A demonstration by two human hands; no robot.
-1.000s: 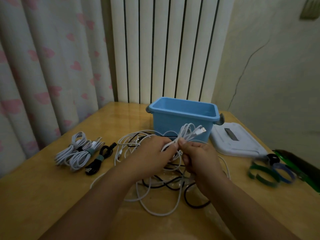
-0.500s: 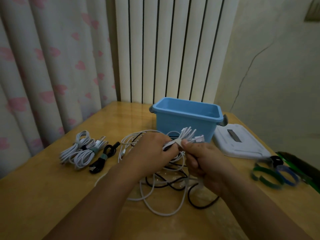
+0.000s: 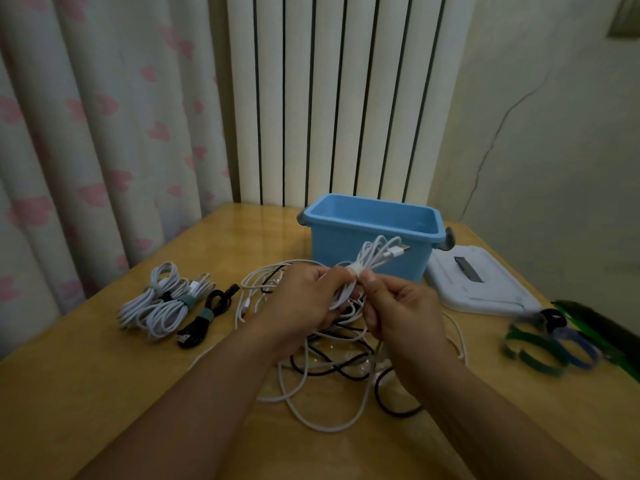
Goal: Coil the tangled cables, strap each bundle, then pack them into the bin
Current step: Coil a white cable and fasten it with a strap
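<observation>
Glossy yellow-brown wooden table [image 3: 86, 382] fills the lower frame, set against a pink-flowered curtain [image 3: 104, 133] and a white ribbed radiator [image 3: 339, 98].

Open light-blue plastic bin [image 3: 370, 237] stands at the far middle of the table; as much of its inside as shows holds nothing. Its flat white lid [image 3: 485, 289] lies just right of it on the table.

Loose tangle of white and black cables [image 3: 332, 368] is spread on the table in front of the bin, under and between both forearms.

Two strapped white cable bundles [image 3: 156, 306] lie left of the tangle, side by side and touching. A smaller strapped black cable bundle [image 3: 204, 320] lies just right of them.

Left hand [image 3: 304, 303] is raised above the tangle, fingers curled round the near end of a coiled white cable bundle [image 3: 367, 268]. Right hand [image 3: 401, 313] is beside it, thumb and forefinger pinching the bundle's middle at a pale strap [image 3: 356, 270] wrapped round it. The far loops of the bundle fan out up and to the right, in front of the bin's near wall; a white plug with a metal tip [image 3: 398, 251] sticks out of them.

Loose green and blue hook-and-loop straps [image 3: 540, 348] lie at the right edge of the table, blurred; a dark one sits just behind them.
</observation>
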